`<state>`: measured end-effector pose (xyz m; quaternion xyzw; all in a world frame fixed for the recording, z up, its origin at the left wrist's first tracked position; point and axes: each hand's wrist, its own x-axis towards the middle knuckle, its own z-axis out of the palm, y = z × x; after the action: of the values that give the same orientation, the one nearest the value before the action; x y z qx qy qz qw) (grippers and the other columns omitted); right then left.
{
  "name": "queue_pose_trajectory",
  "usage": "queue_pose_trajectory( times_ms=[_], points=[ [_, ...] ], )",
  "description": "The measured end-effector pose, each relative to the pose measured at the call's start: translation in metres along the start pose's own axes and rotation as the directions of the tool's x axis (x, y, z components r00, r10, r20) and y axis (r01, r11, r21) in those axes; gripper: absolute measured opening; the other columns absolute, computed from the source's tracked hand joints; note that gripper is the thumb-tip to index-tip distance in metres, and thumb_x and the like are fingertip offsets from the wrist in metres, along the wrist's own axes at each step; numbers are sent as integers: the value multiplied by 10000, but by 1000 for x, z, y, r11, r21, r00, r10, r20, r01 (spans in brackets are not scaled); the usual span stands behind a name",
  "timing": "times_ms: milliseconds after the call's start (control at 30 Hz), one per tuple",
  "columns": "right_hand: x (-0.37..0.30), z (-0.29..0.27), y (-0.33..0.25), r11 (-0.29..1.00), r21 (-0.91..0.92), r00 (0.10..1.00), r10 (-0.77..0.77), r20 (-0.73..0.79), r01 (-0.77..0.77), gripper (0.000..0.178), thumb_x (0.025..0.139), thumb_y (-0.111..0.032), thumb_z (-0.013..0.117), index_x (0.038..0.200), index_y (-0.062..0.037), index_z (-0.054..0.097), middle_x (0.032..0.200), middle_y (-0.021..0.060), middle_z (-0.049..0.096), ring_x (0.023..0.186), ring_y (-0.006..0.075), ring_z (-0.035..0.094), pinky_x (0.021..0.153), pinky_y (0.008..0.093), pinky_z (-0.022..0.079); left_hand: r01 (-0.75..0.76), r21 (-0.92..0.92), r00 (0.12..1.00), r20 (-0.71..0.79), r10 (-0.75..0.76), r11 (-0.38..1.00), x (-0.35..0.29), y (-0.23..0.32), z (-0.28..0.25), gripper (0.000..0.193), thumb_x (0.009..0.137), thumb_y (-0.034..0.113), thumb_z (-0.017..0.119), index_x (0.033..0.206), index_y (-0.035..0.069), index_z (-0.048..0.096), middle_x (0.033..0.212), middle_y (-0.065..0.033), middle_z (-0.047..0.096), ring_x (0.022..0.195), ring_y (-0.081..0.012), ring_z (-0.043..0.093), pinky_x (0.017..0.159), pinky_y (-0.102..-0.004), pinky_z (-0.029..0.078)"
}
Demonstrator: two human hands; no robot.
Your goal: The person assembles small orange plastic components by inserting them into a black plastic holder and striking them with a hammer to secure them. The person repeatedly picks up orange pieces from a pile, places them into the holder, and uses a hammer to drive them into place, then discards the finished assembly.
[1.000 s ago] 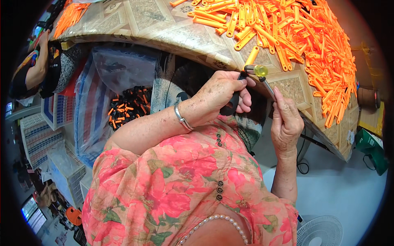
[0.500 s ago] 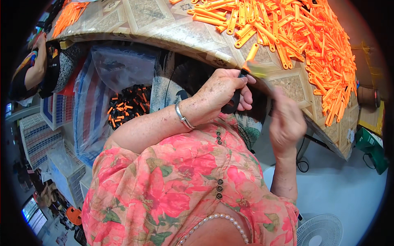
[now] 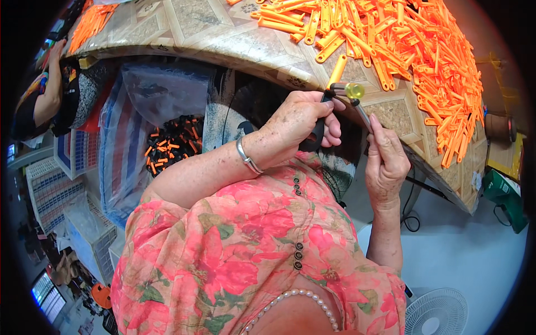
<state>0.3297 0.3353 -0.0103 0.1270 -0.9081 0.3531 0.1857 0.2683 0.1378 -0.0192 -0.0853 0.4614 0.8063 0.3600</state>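
My left hand (image 3: 301, 120) is closed around a black plastic handle (image 3: 315, 137). An orange plastic strip (image 3: 337, 70) sticks out from the top of that handle, up beside the table's edge. In my right hand (image 3: 386, 167) is the thin metal shaft of a small hammer (image 3: 355, 91) with a translucent yellow face. The hammer's head is right beside the join of the orange and black parts; whether it touches cannot be told. A large heap of orange plastic strips (image 3: 446, 78) lies on the table (image 3: 234, 50) just beyond my hands.
Left of me, a striped woven sack (image 3: 111, 162) holds several black-and-orange pieces (image 3: 173, 142). Another person's arm (image 3: 51, 92) is at the far left by more orange strips (image 3: 92, 25). Stacked plastic crates (image 3: 44, 187) stand left. A white fan (image 3: 436, 312) is at the lower right.
The hammer, blurred before, now shows sharply, its head closer to the orange-and-black join. My right hand has shifted slightly down and left. My left hand keeps its hold on the handle.
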Motion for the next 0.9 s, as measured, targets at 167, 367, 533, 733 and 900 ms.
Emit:
queue_pose_trajectory(
  times_ms=[167,367,533,733,900],
  points=[
    [-3,2,-1,977,-141,975,-181,-131,163,419,812,100,642,1204,-46,673,900,111,674,785,211,661,708,329,529,11,18,1000,-25,-10,1000,-2,-1,1,237,1013,164,462,1109,3,606,717,-52,638,624,-137,633,601,-261,550],
    [2,0,-4,999,-7,998,-32,-47,32,420,815,94,642,1211,-45,664,881,125,669,762,248,660,702,344,529,19,12,999,-29,-19,1000,-3,-1,1,230,1014,166,462,1097,8,607,715,-52,636,628,-139,630,607,-267,546],
    [1,18,6,995,-67,997,-73,-34,71,410,836,67,635,1222,-69,662,890,121,657,783,258,660,704,334,522,-14,25,1000,15,13,1000,0,-3,-2,232,1015,161,457,1100,0,601,715,-51,636,635,-137,628,612,-263,545],
    [5,2,-1,1000,-19,996,-8,-85,7,398,864,66,617,1239,-63,651,886,120,653,768,201,649,714,304,518,0,5,1000,-8,0,1000,-2,-2,0,228,1012,155,458,1097,-2,598,716,-54,637,634,-138,628,610,-266,543],
    [-6,9,2,991,-112,993,-88,-79,79,409,847,82,627,1232,-55,654,891,114,657,775,206,652,716,306,521,6,-12,1000,-5,-6,1000,0,-2,0,235,1010,154,460,1110,-16,587,710,-59,634,620,-138,627,595,-260,541]
  ],
)
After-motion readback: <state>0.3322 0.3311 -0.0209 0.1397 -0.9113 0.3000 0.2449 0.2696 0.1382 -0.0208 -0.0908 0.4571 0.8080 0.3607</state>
